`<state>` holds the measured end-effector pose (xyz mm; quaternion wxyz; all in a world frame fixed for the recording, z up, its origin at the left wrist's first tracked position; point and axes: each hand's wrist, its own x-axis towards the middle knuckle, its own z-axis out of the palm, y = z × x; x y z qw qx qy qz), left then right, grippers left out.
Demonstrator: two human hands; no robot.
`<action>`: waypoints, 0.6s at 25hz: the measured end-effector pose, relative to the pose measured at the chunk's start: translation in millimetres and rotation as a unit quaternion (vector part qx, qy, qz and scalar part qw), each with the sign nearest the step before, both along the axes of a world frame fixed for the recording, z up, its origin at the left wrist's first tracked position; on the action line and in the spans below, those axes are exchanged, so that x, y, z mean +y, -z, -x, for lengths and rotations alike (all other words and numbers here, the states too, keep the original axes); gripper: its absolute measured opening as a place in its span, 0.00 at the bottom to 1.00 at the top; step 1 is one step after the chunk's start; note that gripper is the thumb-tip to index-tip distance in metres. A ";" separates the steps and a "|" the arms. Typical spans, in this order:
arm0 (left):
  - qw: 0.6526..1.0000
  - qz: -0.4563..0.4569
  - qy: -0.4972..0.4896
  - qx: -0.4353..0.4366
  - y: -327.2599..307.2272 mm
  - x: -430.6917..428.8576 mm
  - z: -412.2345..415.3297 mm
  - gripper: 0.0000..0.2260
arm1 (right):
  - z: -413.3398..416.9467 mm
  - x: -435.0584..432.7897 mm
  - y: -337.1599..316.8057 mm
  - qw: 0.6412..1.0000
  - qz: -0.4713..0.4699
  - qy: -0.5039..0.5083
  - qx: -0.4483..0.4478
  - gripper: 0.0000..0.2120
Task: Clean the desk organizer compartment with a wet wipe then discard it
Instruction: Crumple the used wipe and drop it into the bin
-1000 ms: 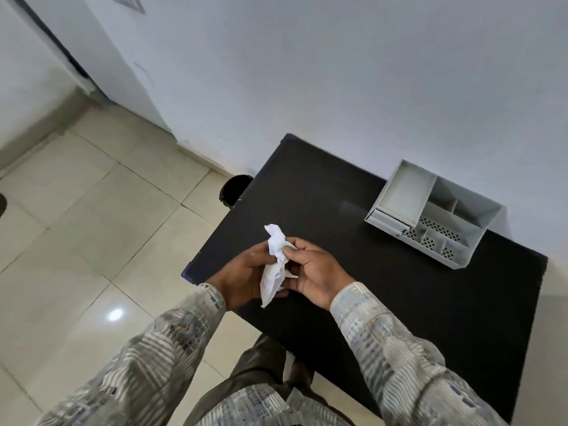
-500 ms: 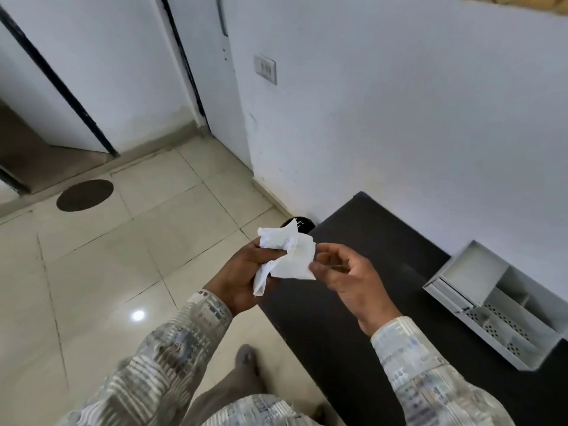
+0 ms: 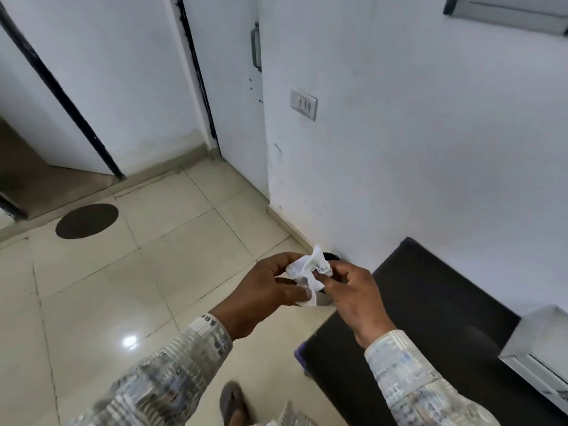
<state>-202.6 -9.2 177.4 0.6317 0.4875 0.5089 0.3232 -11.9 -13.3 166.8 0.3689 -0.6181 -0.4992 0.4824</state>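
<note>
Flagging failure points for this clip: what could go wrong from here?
The wet wipe is loosely bunched between the left hand and right hand; it could miss the dark bin, mostly hidden behind them. The desk organizer sits at the frame's edge, so its cleanliness can't be checked.

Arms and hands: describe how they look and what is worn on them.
Both arms wear long sleeves of one patterned fabric: pale grey and cream with darker grey-blue blocks and fine stripes, like a patchwork print. The left sleeve and right sleeve both end at the wrist in a buttoned-looking cuff. The left hand and right hand are bare: no gloves, and no rings or watch visible.
</note>
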 end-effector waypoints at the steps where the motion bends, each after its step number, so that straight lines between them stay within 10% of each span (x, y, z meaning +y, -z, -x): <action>1: 1.000 -0.013 -0.007 0.022 0.2 13.3 15.1 0.16 | 17.7 11.3 1.8 1.000 -0.004 0.008 -0.007 0.04; 7: 0.992 0.042 -0.121 -0.009 5.6 105.6 58.5 0.10 | 83.0 69.6 10.1 0.996 -0.075 0.007 -0.038 0.16; 15: 0.990 0.125 0.035 0.055 17.7 235.6 16.2 0.14 | 48.2 166.6 42.8 0.966 -0.126 0.121 -0.190 0.17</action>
